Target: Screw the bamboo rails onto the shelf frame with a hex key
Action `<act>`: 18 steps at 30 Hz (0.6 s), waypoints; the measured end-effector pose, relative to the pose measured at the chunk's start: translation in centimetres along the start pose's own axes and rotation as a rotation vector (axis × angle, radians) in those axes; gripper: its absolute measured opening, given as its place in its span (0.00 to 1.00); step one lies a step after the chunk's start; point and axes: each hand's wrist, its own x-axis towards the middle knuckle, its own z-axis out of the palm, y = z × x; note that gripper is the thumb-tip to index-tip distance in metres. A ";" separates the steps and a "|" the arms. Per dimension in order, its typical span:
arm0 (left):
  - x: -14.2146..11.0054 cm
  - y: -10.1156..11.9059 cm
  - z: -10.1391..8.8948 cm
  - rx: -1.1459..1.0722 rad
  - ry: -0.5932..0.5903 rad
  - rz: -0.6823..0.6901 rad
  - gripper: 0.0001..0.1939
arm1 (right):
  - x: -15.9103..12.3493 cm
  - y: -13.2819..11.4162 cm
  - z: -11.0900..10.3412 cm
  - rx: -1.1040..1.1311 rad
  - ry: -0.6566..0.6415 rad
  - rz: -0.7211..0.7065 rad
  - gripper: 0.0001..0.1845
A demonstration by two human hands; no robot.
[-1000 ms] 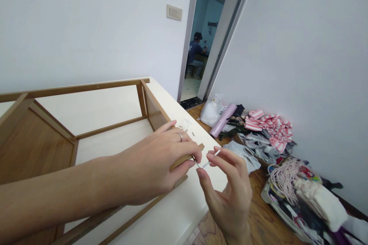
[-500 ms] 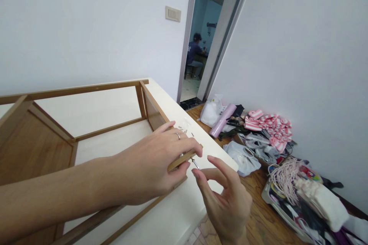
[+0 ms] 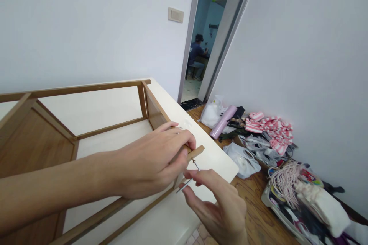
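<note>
My left hand (image 3: 152,160) is closed round the end of a wooden rail (image 3: 197,152) at the near right corner of a wooden frame (image 3: 86,122), which lies on a white table (image 3: 212,157). A ring is on one finger. Just below the rail end my right hand (image 3: 215,203) pinches a thin L-shaped metal key (image 3: 188,179) between thumb and fingertips. The key's upper end points up at the underside of the rail end. Whether it sits in a screw there is too small to tell.
Small loose metal fittings (image 3: 186,125) lie on the table beyond my left hand. On the wooden floor to the right are plastic bags (image 3: 241,157), a pink roll (image 3: 222,121), striped cloth (image 3: 270,128) and trays of cords (image 3: 287,183). A person (image 3: 197,55) sits beyond the open doorway.
My right hand has moved down and left, and the key has swung from pointing up right to pointing down left under the rail end. My left hand has shifted its hold slightly.
</note>
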 end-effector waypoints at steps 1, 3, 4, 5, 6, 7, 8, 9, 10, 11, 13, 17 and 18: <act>0.0 0.0 -0.1 0.006 -0.003 0.008 0.11 | 0.1 0.1 0.0 -0.009 -0.004 -0.008 0.13; -0.1 -0.1 -0.3 0.014 -0.008 0.006 0.12 | 0.4 0.2 0.2 -0.053 0.023 -0.043 0.10; -0.1 -0.1 -0.3 0.016 -0.011 0.002 0.11 | 0.7 0.2 0.2 -0.084 0.057 -0.066 0.09; -0.2 -0.2 -0.3 0.017 -0.012 -0.002 0.11 | 1.0 0.3 0.3 -0.115 0.099 -0.085 0.08; -0.2 -0.2 -0.3 0.015 -0.016 -0.006 0.11 | 1.2 0.3 0.4 -0.145 0.144 -0.099 0.09; -0.3 -0.3 -0.3 0.009 -0.021 -0.010 0.12 | 1.5 0.4 0.5 -0.174 0.189 -0.103 0.10; -0.3 -0.3 -0.3 0.003 -0.023 -0.016 0.12 | 1.7 0.4 0.6 -0.199 0.232 -0.094 0.11; -0.3 -0.3 -0.3 -0.001 -0.022 -0.022 0.13 | 1.9 0.5 0.7 -0.217 0.263 -0.074 0.13; -0.3 -0.3 -0.3 -0.001 -0.020 -0.025 0.13 | 2.1 0.6 0.8 -0.228 0.290 -0.043 0.16; -0.3 -0.3 -0.3 0.002 -0.014 -0.027 0.12 | 2.2 0.7 0.8 -0.227 0.307 -0.006 0.18; -0.3 -0.2 -0.3 0.021 -0.004 -0.026 0.10 | 2.4 0.9 1.0 -0.179 0.333 0.059 0.23; -0.3 0.0 -0.4 0.020 0.001 -0.045 0.07 | 2.3 1.2 1.0 -0.071 0.332 0.100 0.23; -0.3 0.0 -0.4 0.010 -0.002 -0.051 0.07 | 2.2 1.3 0.9 -0.083 0.329 0.093 0.22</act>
